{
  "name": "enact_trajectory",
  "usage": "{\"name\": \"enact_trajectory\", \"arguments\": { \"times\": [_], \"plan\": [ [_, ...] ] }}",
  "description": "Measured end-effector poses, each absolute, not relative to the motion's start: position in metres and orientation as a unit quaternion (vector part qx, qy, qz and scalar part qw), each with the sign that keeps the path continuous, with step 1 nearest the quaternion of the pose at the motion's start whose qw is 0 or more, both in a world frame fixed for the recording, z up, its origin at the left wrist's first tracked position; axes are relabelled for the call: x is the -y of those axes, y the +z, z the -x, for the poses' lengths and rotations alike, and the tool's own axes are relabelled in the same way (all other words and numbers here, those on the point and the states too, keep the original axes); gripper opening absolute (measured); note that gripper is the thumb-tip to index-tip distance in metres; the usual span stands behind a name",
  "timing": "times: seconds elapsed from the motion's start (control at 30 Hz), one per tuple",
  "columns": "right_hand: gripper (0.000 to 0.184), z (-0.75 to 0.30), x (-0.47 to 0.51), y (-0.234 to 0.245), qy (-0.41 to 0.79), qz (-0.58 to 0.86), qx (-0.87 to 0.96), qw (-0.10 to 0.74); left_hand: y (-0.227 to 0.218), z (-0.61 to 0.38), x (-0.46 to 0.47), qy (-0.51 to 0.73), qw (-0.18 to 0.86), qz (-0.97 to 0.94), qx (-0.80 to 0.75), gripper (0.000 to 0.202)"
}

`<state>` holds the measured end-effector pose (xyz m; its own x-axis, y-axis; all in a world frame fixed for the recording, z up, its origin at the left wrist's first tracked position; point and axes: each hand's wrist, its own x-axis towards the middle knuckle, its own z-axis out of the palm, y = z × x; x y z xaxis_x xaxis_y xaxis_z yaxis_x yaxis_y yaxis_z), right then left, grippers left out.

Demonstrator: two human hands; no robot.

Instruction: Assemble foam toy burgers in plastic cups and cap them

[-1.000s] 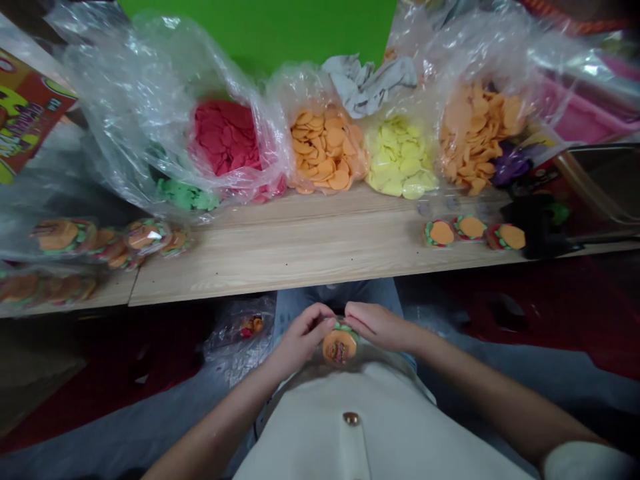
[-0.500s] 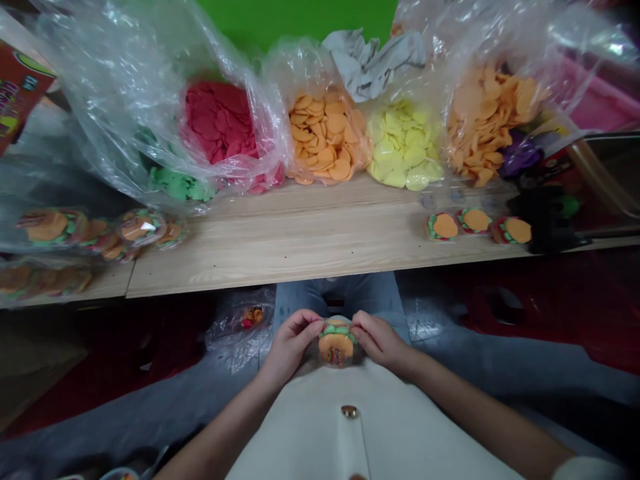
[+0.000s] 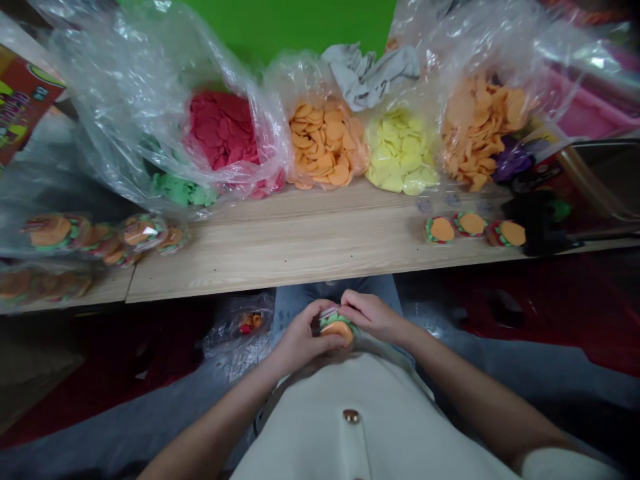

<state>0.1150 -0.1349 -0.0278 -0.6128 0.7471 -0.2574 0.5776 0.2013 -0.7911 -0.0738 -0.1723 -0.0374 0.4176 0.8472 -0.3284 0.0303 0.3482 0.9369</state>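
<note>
Orange-and-green burger [image 3: 336, 328] sits in clear wrap just in front of the chest, cupped by the left hand [image 3: 305, 335], whose fingers curl closed around it. The right hand [image 3: 374, 316] grips from the other side, fingertips pressed on its upper edge. It looks light and soft, the wrap probably slippery, so the rim offers the best hold. Beyond the hands, a wooden shelf [image 3: 280, 260] carries bags [image 3: 325, 143] of coloured discs and wrapped burgers [image 3: 470, 225].

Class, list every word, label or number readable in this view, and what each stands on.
Box at top left: bright lettering, too blurred to read.
Packet held at centre: any label is hidden or too small to read.
No other text is readable.
</note>
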Motion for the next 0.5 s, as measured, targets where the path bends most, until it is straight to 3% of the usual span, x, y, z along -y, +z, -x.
{"name": "enact_trajectory", "arguments": {
  "times": [0.27,0.4,0.5],
  "plan": [
    [0.026,-0.130,0.175,-0.050,0.536,0.484,0.673,0.161,-0.052,0.060,0.193,0.395,0.713,-0.351,-0.460,0.049],
    [0.025,-0.130,0.167,-0.043,0.500,0.438,0.735,0.136,-0.040,0.074,0.180,0.370,0.697,-0.412,-0.455,0.025],
    [0.025,-0.131,0.157,-0.034,0.463,0.401,0.783,0.111,-0.037,0.083,0.168,0.348,0.647,-0.482,-0.477,0.019]
  ]
}}
